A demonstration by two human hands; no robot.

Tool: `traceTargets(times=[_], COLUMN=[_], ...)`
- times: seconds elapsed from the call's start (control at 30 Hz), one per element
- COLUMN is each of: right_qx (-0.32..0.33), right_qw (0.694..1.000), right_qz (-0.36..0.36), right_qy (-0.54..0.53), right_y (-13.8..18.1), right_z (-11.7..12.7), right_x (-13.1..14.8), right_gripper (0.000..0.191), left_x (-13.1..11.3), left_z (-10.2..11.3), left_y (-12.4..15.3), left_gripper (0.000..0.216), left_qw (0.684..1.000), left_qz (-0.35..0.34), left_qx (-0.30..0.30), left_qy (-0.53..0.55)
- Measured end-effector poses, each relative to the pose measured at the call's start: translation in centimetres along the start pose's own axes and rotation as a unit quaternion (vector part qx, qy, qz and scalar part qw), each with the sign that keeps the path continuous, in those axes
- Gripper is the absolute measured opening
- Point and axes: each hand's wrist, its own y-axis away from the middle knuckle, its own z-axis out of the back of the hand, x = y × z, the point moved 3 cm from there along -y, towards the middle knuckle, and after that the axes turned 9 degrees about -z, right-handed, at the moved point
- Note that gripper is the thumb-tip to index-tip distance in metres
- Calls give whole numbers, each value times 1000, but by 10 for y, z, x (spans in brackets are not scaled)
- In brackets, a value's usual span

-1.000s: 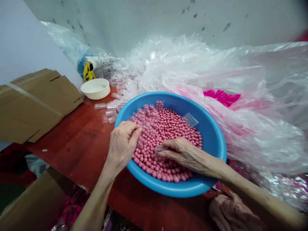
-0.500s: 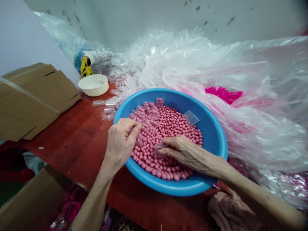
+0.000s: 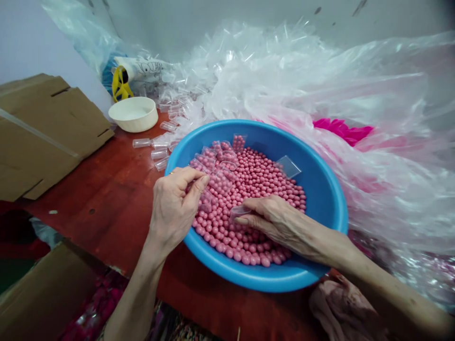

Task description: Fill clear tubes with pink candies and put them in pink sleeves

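Note:
A blue plastic basin (image 3: pixel 320 189) on the red table holds a heap of small pink beads (image 3: pixel 263 180). Several clear small tubes (image 3: pixel 220 163), some filled with beads, lie on the heap at its far left. My left hand (image 3: pixel 174 206) hovers over the basin's left rim with fingers pinched around clear tubes. My right hand (image 3: pixel 275 222) rests on the beads and pinches one clear tube (image 3: pixel 237 211) whose mouth points left into the beads.
A white bowl (image 3: pixel 133 113) stands at the back left beside loose empty tubes (image 3: pixel 156 149). Folded cardboard (image 3: pixel 42 132) lies at left. Crumpled clear plastic sheeting (image 3: pixel 320 94) with pink pieces (image 3: pixel 341 130) fills the back and right. A pinkish cloth (image 3: pixel 341 312) lies near my right forearm.
The camera has tilted, so everything sits slightly lower and nearer in view. Both hands keep their pinches and have barely moved over the beads.

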Motion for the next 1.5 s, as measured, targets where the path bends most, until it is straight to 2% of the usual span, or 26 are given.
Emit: traceTargets(times=[0.17, 0.37, 0.63, 0.8, 0.9, 1.0, 1.1, 1.17, 1.3, 1.5], right_qx=[2, -15, -20, -17, 13, 52, 68, 45, -53, -116], right_qw=[1000, 998, 998, 1000, 996, 985, 978, 981, 989, 991], right_qz=[19, 40, 39, 19, 14, -20, -27, -19, -6, -10], right_qy=[0, 41, 40, -7, -82, -165, -196, -186, -141, -72], right_y=[8, 1, -16, -25, -25, -25, -25, -27, -29, -36], right_z=[0, -4, 5, 10, 13, 13, 13, 15, 31, 42], right_x=[-3, -2, 41, 46, 46, 47, 49, 48, 45, 44], right_gripper=[37, 39, 35, 28, 17, 19, 20, 20, 21, 18], left_x=[-1, 0, 0, -2, -3, -4, -4, -4, -5, -4], left_z=[1, 1, 2, 2, 2, 2, 2, 3, 3, 2], left_y=[1, 0, -1, -1, -2, -2, -2, -3, -3, -3], left_gripper=[16, 15, 16, 17, 18, 20, 20, 20, 21, 22], left_qw=[1000, 1000, 1000, 1000, 999, 999, 998, 998, 997, 997], left_qz=[9, 14, 4, 7, 4, 2, -1, -4, -7, -6], left_qx=[2, 5, 18, 25, 32, 42, 48, 48, 45, 47], left_qy=[5, 8, 3, -8, -19, -35, -42, -48, -60, -57])
